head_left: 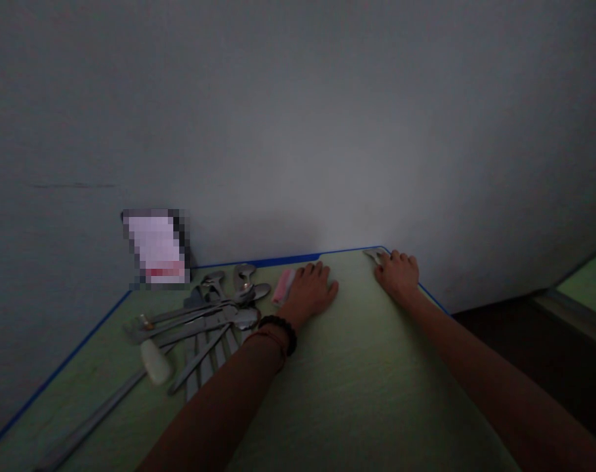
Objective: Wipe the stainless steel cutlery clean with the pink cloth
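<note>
My left hand [313, 288] lies palm down on the green tabletop [347, 387], its fingers spread beside a pink and white item [282, 286]. A dark beaded bracelet circles that wrist. At the table's far right corner, my right hand [398, 274] has its fingers closed round a small metal utensil [372, 253], of which only one end shows. Left of my left hand, a loose pile of metal cutlery [214, 321] is spread out, with spoons and long handles crossing; my left forearm hides part of it.
A phone-like object [157, 246], blurred out, leans against the grey wall [298, 131] at the back left. A pale rounded item [156, 362] touches the cutlery. Blue edging [61, 360] borders the table. Another green surface [590, 282] stands at the far right.
</note>
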The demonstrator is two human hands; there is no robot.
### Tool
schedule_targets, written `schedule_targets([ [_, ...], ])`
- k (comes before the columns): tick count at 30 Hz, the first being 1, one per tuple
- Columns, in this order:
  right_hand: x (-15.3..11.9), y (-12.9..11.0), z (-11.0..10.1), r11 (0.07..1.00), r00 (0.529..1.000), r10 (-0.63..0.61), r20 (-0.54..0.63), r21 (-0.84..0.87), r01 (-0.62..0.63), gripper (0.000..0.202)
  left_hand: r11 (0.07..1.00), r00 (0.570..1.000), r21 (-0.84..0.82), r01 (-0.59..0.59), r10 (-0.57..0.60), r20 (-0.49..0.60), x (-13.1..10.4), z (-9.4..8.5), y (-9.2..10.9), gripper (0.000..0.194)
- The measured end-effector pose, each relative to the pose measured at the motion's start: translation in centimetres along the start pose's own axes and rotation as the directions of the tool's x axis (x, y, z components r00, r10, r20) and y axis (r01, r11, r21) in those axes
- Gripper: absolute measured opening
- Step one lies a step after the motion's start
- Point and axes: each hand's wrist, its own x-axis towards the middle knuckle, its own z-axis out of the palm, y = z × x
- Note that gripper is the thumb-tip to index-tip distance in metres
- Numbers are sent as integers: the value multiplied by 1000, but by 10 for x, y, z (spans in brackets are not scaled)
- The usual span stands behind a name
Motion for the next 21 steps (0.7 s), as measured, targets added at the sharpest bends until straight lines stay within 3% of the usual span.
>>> schedule_targets([
  [7, 0, -17, -8, 994, 994, -110, -28, 25, 111, 33, 993, 999, -110, 44, -46, -9, 2, 2, 1, 38],
  [13, -13, -78, -27, 953, 971, -239, -19, 185, 239, 32, 946, 997, -318, 72, -76, -3, 11, -1, -12, 30],
  [17, -26, -117, -37, 899, 975, -224, -9, 384, 210, 36, 881, 997, -469, 58, -76, -20, 4, -35, -47, 26],
  [21, -32, -131, -43, 784, 979, -195, -66, 589, 196, 40, 828, 988, -557, 66, -133, -81, -23, -83, -88, 16],
])
